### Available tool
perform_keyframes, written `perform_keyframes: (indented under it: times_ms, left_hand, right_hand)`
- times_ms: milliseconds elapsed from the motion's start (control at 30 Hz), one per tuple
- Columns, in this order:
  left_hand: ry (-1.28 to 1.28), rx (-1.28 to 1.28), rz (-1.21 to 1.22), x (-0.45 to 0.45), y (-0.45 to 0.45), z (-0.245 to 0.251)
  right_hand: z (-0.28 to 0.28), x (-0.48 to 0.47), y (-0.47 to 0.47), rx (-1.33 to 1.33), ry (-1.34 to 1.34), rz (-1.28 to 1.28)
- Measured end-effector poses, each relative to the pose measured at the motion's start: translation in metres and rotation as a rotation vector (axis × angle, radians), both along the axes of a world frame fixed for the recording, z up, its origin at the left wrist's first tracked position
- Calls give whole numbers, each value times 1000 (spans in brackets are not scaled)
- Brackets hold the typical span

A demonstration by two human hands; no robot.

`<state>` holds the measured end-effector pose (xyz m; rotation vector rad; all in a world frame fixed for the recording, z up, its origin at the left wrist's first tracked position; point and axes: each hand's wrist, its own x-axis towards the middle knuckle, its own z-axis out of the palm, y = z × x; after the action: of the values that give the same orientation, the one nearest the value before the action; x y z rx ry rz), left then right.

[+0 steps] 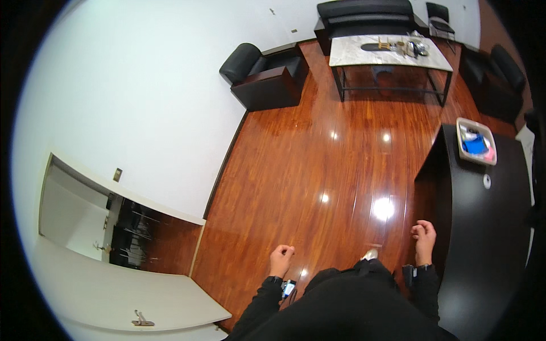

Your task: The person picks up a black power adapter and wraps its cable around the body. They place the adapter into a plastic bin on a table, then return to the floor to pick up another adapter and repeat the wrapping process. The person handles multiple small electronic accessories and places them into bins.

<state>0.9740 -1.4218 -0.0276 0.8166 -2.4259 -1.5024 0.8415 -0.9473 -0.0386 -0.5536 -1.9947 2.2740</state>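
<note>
My left hand [281,260] is raised over the wooden floor [273,192], its fingers curled loosely with the thumb near the fingertips; no object shows in it. On the other side, my right hand [424,241] hangs beside a black desk [486,221], with bent fingers a little apart and nothing seen between them. Each wrist has a dark strap with a small device on it. Towards the far end of the desk stands a light plastic basket [458,140] holding blue, white and pink items. A small white round thing [487,181] lies near the basket.
Farther off, a marble-topped table [349,51] bears a dark tray and several small items. Around it are a black sofa [367,21], a left armchair [266,81], a right armchair [495,85] and a chair [440,21]. An open white door [128,294] stands at lower left beside a doorway.
</note>
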Motion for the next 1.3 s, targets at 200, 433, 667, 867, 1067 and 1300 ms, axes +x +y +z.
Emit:
perform_keyframes:
  times_ms: [200,433,667,867,1067,1300]
  left_hand:
    - [142,293,272,-54,-12,14]
    - [82,385,427,-176,-60,-54]
    - [-147,552,399,-396,-137,-110]
    - [-274,457,156,-589,-167,-119]
    - [-282,371,89,-740,-123,-131]
    - [-308,376,134,-877,-41,-101]
  right_hand:
    - [-2,-130,-32,48,-8,186]
    - [-99,-250,11,430,-143,183]
    - [-147,-267,60,-77,-850,-365]
    - [-160,-291,26,-43,-621,-525]
    - [-273,-331,22,298,-882,-427]
    - [-258,-547,76,223,-673,-64]
